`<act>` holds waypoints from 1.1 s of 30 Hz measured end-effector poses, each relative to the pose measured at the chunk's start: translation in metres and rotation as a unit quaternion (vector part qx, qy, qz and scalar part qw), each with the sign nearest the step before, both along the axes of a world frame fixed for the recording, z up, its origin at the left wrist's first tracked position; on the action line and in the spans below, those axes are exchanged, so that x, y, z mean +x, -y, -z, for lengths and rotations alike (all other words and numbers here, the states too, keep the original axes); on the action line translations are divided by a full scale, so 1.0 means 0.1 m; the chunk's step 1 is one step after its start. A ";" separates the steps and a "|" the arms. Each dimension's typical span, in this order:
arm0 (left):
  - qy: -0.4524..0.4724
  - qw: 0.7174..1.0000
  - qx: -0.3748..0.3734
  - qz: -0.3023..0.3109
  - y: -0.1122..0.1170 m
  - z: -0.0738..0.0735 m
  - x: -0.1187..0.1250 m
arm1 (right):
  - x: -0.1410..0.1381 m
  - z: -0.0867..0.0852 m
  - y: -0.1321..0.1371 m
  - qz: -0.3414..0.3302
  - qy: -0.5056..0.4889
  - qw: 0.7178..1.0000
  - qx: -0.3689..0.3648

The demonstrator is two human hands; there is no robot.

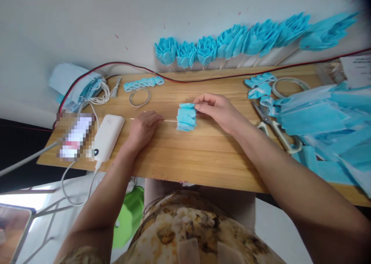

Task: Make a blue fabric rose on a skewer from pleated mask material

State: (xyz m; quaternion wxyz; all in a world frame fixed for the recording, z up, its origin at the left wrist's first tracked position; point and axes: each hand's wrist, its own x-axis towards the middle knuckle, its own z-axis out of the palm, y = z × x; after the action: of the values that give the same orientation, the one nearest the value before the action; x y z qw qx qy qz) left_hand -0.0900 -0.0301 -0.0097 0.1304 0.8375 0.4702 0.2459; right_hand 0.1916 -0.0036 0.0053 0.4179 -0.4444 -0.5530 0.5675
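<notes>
The right hand (213, 107) is pinching, thumb and forefinger closing on the upper right corner of a pleated blue strip (187, 119)! Across from it, the left hand (146, 127) is working palm-down, its curled fingers gripping a thin stick (171, 121) that is pointing right and meeting the strip's left edge. So the strip is sitting between the two hands, near the middle of the wooden table (174, 156); whether it is resting flat or lifting slightly, I cannot tell. Moving outward, a narrow ring (130, 97) is lying beyond the left hand, with a second pleated strip (144, 83) stretching just behind it. A white power bank (108, 136) is lying to the left, a phone (77, 134) beside it, its screen showing only as a blur. Over on the right, scissors (269, 122) are lying against a heap of blue sheets (321, 121). And at the back, a row of blue flowers (206, 49) is leaning against the wall (116, 21)!
</notes>
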 end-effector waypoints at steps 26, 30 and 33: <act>0.248 0.939 -0.234 -0.042 -0.12 -0.23 0.52 | 0.01 0.05 -0.01 -0.013 0.006 1.000 0.004; 0.258 0.931 -0.257 -0.037 -0.15 -0.23 0.57 | 0.03 0.08 -0.03 -0.021 0.021 1.000 0.007; 0.259 0.923 -0.285 -0.017 -0.17 -0.23 0.59 | 0.05 0.09 -0.04 -0.016 0.034 0.999 0.018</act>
State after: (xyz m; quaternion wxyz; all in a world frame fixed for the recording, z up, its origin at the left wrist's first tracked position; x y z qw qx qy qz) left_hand -0.0312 -0.0135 0.0130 0.4765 0.6643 0.4840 0.3122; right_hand 0.1967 0.0005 -0.0035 0.3977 -0.4473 -0.5840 0.5483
